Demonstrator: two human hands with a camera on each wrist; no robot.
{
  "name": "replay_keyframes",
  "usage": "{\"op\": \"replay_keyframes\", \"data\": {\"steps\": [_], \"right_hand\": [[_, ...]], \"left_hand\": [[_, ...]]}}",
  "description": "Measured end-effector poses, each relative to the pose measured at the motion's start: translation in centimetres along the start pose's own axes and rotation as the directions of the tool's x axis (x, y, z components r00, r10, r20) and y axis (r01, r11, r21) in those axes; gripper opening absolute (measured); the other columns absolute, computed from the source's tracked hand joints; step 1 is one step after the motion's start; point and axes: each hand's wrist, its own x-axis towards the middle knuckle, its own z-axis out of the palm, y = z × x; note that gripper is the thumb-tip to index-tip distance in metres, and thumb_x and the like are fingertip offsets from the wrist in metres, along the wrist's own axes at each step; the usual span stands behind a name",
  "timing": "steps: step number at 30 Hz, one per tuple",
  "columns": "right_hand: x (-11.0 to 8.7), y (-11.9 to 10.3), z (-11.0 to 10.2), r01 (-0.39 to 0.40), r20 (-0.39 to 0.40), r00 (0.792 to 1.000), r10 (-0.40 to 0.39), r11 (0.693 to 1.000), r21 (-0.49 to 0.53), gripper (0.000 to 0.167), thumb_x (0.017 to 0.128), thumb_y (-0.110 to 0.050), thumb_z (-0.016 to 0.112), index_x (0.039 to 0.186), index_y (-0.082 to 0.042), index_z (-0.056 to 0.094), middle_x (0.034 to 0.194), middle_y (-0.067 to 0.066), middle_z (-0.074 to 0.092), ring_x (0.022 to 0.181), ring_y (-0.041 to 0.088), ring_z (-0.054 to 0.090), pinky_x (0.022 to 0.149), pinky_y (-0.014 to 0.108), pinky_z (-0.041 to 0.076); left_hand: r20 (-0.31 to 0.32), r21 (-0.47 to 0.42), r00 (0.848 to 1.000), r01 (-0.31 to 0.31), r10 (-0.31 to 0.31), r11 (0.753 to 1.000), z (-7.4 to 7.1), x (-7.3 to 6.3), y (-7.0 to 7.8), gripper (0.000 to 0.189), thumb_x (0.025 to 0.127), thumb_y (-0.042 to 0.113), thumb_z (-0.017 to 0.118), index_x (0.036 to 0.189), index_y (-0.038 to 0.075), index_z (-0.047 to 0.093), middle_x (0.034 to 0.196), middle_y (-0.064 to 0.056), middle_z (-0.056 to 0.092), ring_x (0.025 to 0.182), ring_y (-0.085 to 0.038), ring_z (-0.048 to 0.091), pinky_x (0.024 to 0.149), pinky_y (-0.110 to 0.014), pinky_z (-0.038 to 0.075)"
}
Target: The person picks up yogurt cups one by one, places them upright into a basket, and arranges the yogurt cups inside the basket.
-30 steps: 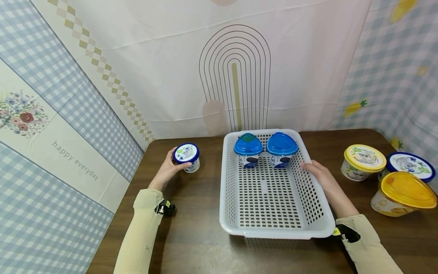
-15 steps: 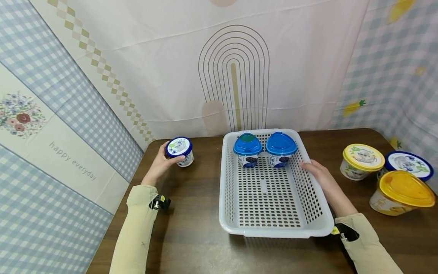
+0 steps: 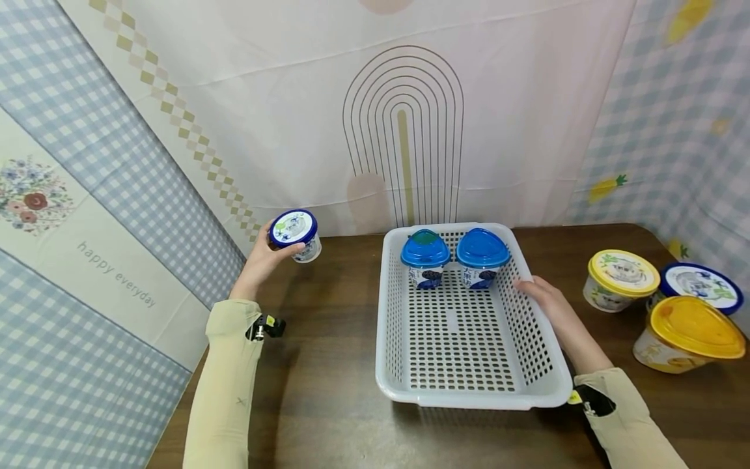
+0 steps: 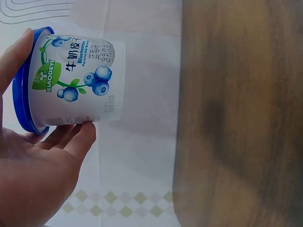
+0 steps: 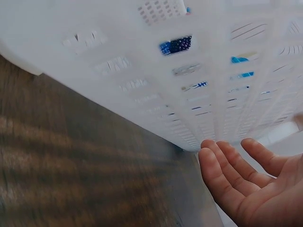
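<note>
My left hand (image 3: 258,259) holds a white yogurt cup (image 3: 294,228) with a dark blue lid, raised above the table's far left part. In the left wrist view, blueberries are printed on the side of the cup (image 4: 83,78), with the fingers under it and the thumb by its lid. My right hand (image 3: 545,301) grips the right rim of a white perforated plastic basket (image 3: 395,395), thumb over the edge. In the right wrist view, the fingers (image 5: 236,175) lie along the basket's outer wall. Two blue-lidded cups, one left (image 3: 425,257) and one right (image 3: 482,256), stand inside at the back.
At the table's right stand a yellow-lidded cup (image 3: 622,280), a dark-blue-lidded tub (image 3: 702,286) behind, and an orange-yellow-lidded tub (image 3: 691,333) in front. The brown wooden table (image 3: 328,371) backs onto a hanging patterned cloth (image 3: 281,130).
My left hand has lifted the yogurt cup off the table, moving it up and to the left. The right hand and the basket stay in place.
</note>
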Motion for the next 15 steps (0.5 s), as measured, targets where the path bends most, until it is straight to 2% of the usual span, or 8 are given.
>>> {"op": "replay_keyframes", "data": {"steps": [5, 7, 11, 15], "right_hand": [[0.0, 0.0, 0.0, -0.002, 0.000, 1.000, 0.002, 1.000, 0.007, 0.073, 0.106, -0.046, 0.045, 0.159, -0.006, 0.014, 0.146, 0.036, 0.040, 0.102, 0.028, 0.068, 0.082, 0.050, 0.059], [0.0, 0.0, -0.1, -0.002, 0.002, 1.000, 0.002, 1.000, 0.006, 0.072, 0.106, -0.045, 0.044, 0.159, -0.006, 0.014, 0.146, 0.036, 0.040, 0.102, 0.028, 0.068, 0.082, 0.050, 0.059], [0.1, 0.0, -0.1, 0.000, 0.008, 1.000, 0.000, 1.000, 0.000, 0.073, 0.107, -0.046, 0.044, 0.160, -0.006, 0.012, 0.146, 0.037, 0.040, 0.103, 0.029, 0.068, 0.081, 0.051, 0.058], [0.1, 0.0, 0.0, -0.002, 0.009, 1.000, 0.002, 1.000, 0.006, 0.073, 0.107, -0.045, 0.044, 0.160, -0.007, 0.012, 0.147, 0.036, 0.039, 0.103, 0.029, 0.068, 0.082, 0.052, 0.058]], "left_hand": [[-0.025, -0.008, 1.000, -0.004, 0.004, 1.000, -0.4, 1.4, -0.9, 0.107, 0.087, 0.028, 0.080, 0.162, 0.016, 0.006, 0.162, -0.017, 0.024, 0.148, -0.030, 0.026, 0.119, -0.047, 0.025], [-0.032, -0.015, 0.999, -0.019, 0.018, 1.000, -0.2, 1.7, -0.6, 0.107, 0.086, 0.030, 0.081, 0.162, 0.017, 0.007, 0.162, -0.015, 0.024, 0.148, -0.029, 0.026, 0.119, -0.047, 0.025], [-0.039, 0.003, 0.998, -0.041, 0.041, 0.999, 0.6, 2.2, 0.7, 0.109, 0.085, 0.036, 0.082, 0.163, 0.018, 0.008, 0.163, -0.013, 0.024, 0.148, -0.029, 0.027, 0.119, -0.048, 0.026], [-0.020, 0.001, 0.997, -0.069, 0.069, 0.998, 1.9, 2.7, 2.6, 0.110, 0.083, 0.038, 0.083, 0.162, 0.018, 0.010, 0.162, -0.013, 0.026, 0.148, -0.027, 0.028, 0.119, -0.047, 0.026]]}}
